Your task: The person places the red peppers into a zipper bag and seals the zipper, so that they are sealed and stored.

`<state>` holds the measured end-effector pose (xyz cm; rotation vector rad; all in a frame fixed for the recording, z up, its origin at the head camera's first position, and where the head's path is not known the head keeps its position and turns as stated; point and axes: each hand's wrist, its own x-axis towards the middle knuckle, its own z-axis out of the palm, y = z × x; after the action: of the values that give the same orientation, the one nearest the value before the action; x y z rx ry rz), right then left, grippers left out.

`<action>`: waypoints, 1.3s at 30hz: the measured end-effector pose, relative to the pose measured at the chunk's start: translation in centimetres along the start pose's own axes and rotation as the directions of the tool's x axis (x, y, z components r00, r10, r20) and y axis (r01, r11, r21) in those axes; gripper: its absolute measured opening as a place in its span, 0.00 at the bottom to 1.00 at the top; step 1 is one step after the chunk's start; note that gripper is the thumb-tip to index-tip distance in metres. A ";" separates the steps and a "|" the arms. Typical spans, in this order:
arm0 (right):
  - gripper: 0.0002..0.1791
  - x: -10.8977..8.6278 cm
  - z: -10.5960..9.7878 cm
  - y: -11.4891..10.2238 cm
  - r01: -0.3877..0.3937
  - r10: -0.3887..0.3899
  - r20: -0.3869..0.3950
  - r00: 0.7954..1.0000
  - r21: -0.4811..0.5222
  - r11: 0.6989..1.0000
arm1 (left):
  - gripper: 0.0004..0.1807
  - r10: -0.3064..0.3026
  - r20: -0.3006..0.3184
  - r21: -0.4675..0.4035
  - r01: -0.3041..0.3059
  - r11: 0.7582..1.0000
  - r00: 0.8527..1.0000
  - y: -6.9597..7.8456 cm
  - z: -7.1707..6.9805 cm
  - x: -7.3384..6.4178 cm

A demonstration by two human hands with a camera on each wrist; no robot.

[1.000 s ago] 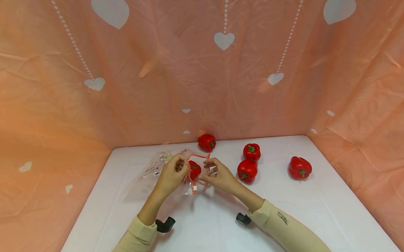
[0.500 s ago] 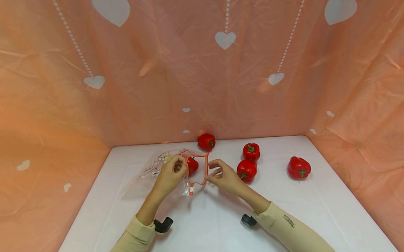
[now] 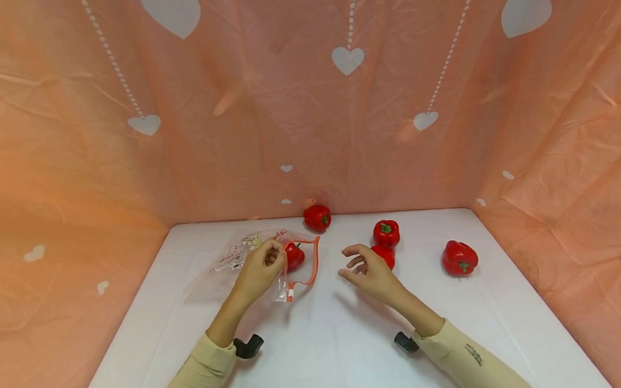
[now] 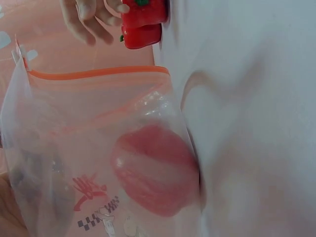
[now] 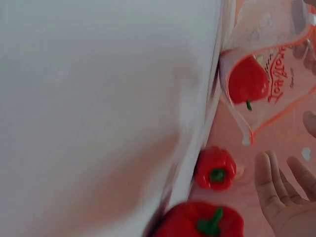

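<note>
**Where the white table (image 3: 316, 348) spreads, a plastic bag (image 4: 94, 123) gapes**

The bag lies lengthwise left to right, its mouth facing the person's right. The left hand (image 3: 259, 270) pinches one lip, probably to prop it apart; the right hand (image 3: 372, 274), fingers loosely spread, holds nothing. Just inside the mouth sits a red pepper (image 3: 294, 258), its green stem (image 5: 249, 104) toward the opening.

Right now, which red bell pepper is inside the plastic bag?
The red bell pepper nearest the left hand: it alone sits within the orange-rimmed zip bag; the other four lie outside.
</note>
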<state>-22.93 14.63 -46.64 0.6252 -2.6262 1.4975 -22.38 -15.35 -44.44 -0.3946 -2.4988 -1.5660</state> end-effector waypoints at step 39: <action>0.30 -3.6 -5.7 3.1 -0.227 0.183 -0.205 0.962 -0.221 0.948 | 0.02 -0.004 0.012 0.042 0.004 0.999 1.000 -0.3 -0.2 -0.5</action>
<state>-21.58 21.92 -47.03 0.1876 -2.7350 1.1791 -22.02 -15.70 -44.70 -0.3944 -2.5381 -1.5141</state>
